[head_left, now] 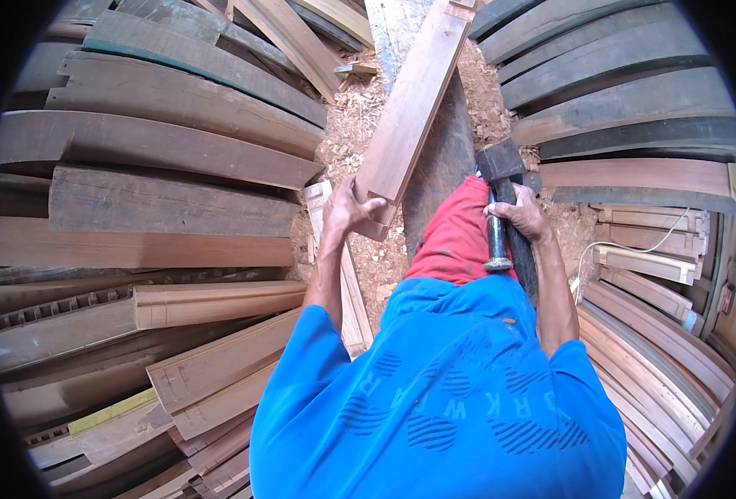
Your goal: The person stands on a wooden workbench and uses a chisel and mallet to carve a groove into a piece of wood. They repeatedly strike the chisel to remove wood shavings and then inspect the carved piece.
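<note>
Shirt (443, 374); left hand (351, 208) half-curled round plank (411, 116).

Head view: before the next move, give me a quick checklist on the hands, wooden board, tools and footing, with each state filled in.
1. Left hand on the wooden board: ok, it grips the near end.
2. Right hand on its tools: ok, it holds a block-headed mallet and a dark-handled tool together.
3. Tools apart from the board: ok, a gap shows between them.
4. Dark-handled tool's far end in sight: not ok, the mallet head largely hides it.
5. Board seated on the dark plank: cannot tell, the underside is hidden.
6. Floor free of wood shavings: not ok, they lie thick.
</note>
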Available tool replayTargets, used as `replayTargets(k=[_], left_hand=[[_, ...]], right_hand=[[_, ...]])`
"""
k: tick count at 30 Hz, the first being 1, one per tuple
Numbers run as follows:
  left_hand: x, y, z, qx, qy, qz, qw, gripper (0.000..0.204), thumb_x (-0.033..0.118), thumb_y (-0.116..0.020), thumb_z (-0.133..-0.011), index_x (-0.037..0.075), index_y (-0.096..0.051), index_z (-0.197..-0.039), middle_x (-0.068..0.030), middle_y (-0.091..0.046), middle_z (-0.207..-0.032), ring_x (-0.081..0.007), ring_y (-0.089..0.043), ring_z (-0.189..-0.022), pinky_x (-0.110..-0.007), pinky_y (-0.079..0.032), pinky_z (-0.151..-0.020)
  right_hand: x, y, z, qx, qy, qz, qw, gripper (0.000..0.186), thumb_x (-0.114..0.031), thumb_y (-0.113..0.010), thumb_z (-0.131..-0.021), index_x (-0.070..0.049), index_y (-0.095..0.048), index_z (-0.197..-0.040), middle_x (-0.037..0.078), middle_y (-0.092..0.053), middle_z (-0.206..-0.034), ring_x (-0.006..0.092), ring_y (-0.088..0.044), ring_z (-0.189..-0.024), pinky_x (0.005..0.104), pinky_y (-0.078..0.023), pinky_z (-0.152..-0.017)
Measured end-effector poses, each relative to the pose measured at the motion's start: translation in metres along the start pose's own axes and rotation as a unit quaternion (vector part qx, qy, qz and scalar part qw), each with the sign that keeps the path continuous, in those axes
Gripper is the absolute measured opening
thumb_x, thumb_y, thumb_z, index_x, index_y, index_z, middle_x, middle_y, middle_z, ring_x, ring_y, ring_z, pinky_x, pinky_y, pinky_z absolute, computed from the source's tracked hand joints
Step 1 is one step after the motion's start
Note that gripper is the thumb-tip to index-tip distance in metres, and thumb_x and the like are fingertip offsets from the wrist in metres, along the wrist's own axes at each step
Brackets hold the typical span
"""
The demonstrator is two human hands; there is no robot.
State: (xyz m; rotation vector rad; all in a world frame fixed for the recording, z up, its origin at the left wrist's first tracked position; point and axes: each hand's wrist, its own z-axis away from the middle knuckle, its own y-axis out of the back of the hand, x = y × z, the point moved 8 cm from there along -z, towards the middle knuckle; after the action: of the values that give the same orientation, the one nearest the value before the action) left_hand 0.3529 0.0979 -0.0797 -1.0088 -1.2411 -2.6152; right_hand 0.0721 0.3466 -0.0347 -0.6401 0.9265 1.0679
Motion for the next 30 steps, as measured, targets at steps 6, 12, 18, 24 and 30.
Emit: replayTargets(k=[6,12,18,24,30], left_hand=[[-0.046,0.007,-0.013,0.006,0.013,0.071,0.997,0.054,0.035,-0.076,-0.091,0.008,-0.064,-0.136,-0.0201,-0.073,-0.121,-0.0308,-0.072,-0.109,-0.04,-0.056,-0.095],[-0.087,-0.038,-0.008,0.063,0.058,0.179,0.98,0.06,0.043,-0.059,-0.101,-0.005,-0.057,-0.138,-0.03,-0.062,-0.136,-0.0378,-0.062,-0.127,-0.043,-0.05,-0.105],[-0.059,-0.049,-0.005,0.017,0.07,0.188,0.979,0.058,0.045,-0.049,-0.106,-0.006,-0.063,-0.127,-0.0303,-0.067,-0.124,-0.0423,-0.064,-0.117,-0.046,-0.048,-0.103],[-0.051,-0.086,-0.017,0.099,0.051,0.265,0.958,0.061,0.045,-0.038,-0.108,-0.007,-0.065,-0.121,-0.0334,-0.065,-0.124,-0.0449,-0.061,-0.122,-0.048,-0.046,-0.104],[0.067,-0.027,0.033,0.224,-0.143,-0.105,0.958,0.074,0.027,-0.069,-0.09,-0.003,-0.039,-0.151,-0.0349,-0.042,-0.151,-0.046,-0.041,-0.143,-0.051,-0.03,-0.121]], right_hand=[[0.008,0.006,0.003,0.011,0.014,-0.02,1.0,0.037,-0.019,-0.081,-0.082,0.004,-0.067,-0.107,0.01,-0.075,-0.089,0.0136,-0.071,-0.078,0.0299,-0.058,-0.075],[0.006,0.005,0.005,0.004,0.009,-0.025,1.0,0.036,-0.02,-0.081,-0.082,0.003,-0.068,-0.105,0.009,-0.075,-0.09,0.0136,-0.07,-0.079,0.0296,-0.057,-0.076],[0.002,0.007,0.017,0.024,0.007,-0.033,0.999,0.036,-0.023,-0.081,-0.08,0.002,-0.068,-0.102,0.008,-0.074,-0.088,0.0125,-0.069,-0.077,0.029,-0.056,-0.074],[-0.029,0.005,0.024,0.028,0.044,-0.002,0.999,0.036,-0.028,-0.081,-0.079,0.0,-0.069,-0.099,0.007,-0.074,-0.085,0.0113,-0.067,-0.074,0.028,-0.054,-0.071],[-0.09,0.011,0.047,0.051,0.085,-0.03,0.995,0.037,-0.035,-0.078,-0.082,-0.003,-0.069,-0.097,0.005,-0.072,-0.084,0.0089,-0.062,-0.071,0.0266,-0.051,-0.067]])
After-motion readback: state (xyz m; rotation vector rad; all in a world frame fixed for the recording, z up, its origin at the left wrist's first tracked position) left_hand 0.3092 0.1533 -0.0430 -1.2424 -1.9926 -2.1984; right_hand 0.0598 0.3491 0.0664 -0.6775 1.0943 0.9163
